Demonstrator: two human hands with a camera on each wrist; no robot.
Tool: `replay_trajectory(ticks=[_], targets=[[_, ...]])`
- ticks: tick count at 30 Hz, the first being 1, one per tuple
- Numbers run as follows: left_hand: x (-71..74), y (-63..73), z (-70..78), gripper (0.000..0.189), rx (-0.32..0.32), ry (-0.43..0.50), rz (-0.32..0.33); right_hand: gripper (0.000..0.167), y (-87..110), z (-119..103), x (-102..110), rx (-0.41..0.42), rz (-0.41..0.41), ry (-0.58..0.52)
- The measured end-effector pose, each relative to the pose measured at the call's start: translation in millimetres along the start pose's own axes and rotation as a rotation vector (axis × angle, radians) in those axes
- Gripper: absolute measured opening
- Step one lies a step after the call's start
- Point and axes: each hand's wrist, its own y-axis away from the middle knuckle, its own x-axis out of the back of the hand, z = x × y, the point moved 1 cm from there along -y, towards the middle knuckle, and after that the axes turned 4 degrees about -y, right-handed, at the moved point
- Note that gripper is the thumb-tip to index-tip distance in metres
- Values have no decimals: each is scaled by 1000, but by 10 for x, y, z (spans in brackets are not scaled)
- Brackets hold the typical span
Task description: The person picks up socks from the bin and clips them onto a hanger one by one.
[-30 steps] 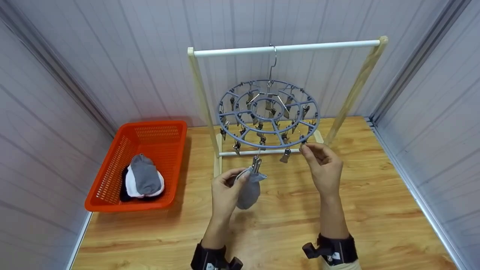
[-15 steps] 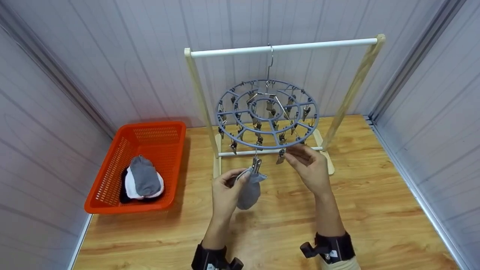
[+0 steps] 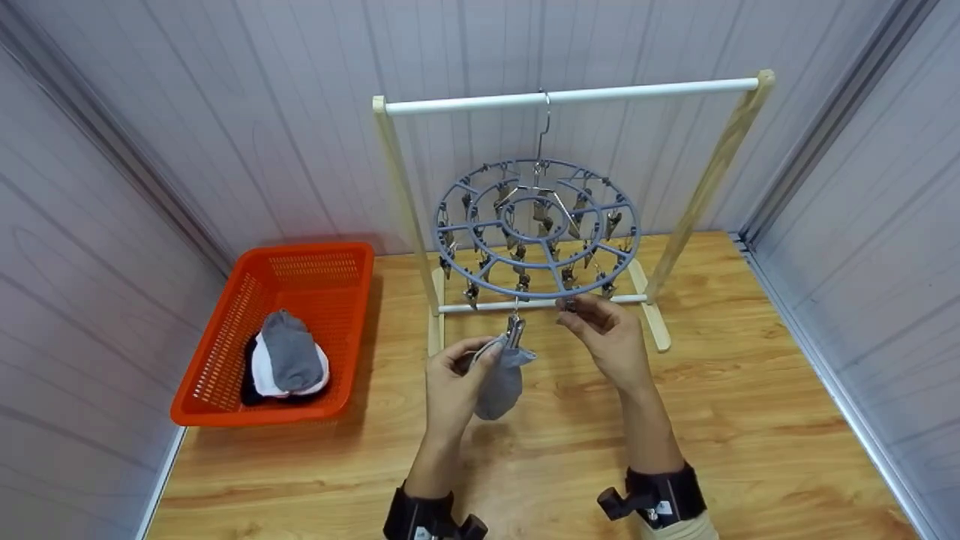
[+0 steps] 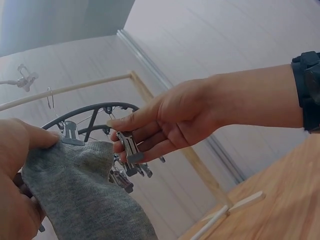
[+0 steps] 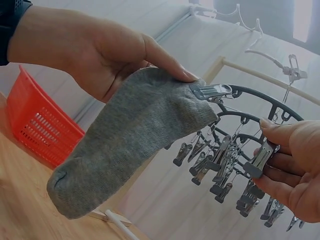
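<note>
A grey sock (image 5: 132, 135) hangs by one corner of its cuff from a metal clip (image 5: 212, 92) on the round blue-grey drying hanger (image 3: 536, 296). My left hand (image 3: 454, 382) pinches the sock by the cuff, beside that clip. To the right, my right hand (image 3: 611, 341) holds a neighbouring metal clip (image 5: 261, 159) between thumb and fingers, just under the hanger's front rim. This second clip has no cloth in it; in the left wrist view it stands a little apart from the free end of the cuff (image 4: 102, 150).
The hanger hooks over the white bar (image 3: 465, 103) of a wooden-sided rack (image 3: 709, 180). Several other clips (image 5: 222, 160) dangle around its rings. An orange basket (image 3: 360, 322) at the left contains grey (image 3: 291, 352), white and black cloth items. Panel walls enclose the wooden surface (image 3: 750, 420).
My right hand has moved left along the hanger's front rim, from a clip at the right to the one nearer the sock, which it now holds. The left hand stays on the sock.
</note>
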Motion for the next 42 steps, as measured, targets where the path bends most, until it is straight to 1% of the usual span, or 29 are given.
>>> replay_trajectory(ticks=[3,10,14,19,24,27,31,35,39,42], targets=[[11,-12,-18,15,-1,-8,13,30,7,-8,6,-7,-8,-14],[26,-38,-46,15,20,-1,40,28,16,-21,-6,-36,7,23],[53,-60,-54,17,13,-10,55,29,14,-16,-12,-41,9,34],[108,-79,-55,16,5,-17,73,29,18,-23,-22,-47,1,51],[173,-93,-42,20,5,-46,96,29,20,-26,-21,-48,-7,52],[205,-98,-32,22,12,-34,99,29,15,-23,-18,-49,-5,70],[239,-104,-38,20,18,-11,111,30,20,-18,-14,-57,-6,88],[272,-112,-49,19,24,-3,129,29,27,-15,-17,-70,-8,67],[322,-131,-31,19,23,6,156,28,23,-13,-32,-76,-27,57],[378,-157,-13,20,25,-11,176,28,20,-17,-28,-75,-40,64]])
